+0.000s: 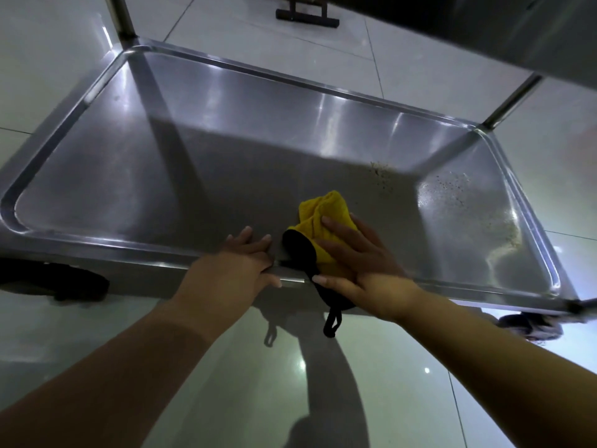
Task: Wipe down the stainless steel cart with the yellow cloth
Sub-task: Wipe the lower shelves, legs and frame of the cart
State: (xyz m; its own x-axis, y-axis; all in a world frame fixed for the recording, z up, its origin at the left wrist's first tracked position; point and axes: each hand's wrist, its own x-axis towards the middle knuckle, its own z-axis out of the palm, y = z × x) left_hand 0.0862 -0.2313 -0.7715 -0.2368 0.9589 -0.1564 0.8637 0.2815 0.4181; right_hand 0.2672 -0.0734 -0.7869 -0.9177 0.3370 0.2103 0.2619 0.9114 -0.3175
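1. Right hand (pixel 361 263) lies flat, fingers straight and spread, pressing the yellow cloth (pixel 323 218) down onto the near part of the cart shelf (pixel 161 176); the thumb reaches over the shelf's near rim.
2. Left hand (pixel 235 266) rests on the same near rim just beside the cloth, fingers straight and close together, the fingertips lying on the shelf floor and holding nothing.
3. Bunched under the right palm, the cloth is yellow with a black edge binding; a black hanging loop (pixel 332 323) dangles over the rim towards the tiled floor (pixel 226 399).
4. Shaped like a shallow tray with a raised rim all round, the stainless steel shelf holds the cloth and a scatter of fine crumbs (pixel 452 195) across its right end, with a denser patch near the right rim.
5. Two dark casters (pixel 77 282) show below the near corners, one at the left and one at the right.
6. Upright cart posts (pixel 513 101) rise from the far corners, and an upper shelf's underside (pixel 517 33) fills the top right.
7. Beyond the cart, a dark furniture base (pixel 307 14) stands on the pale tiles.
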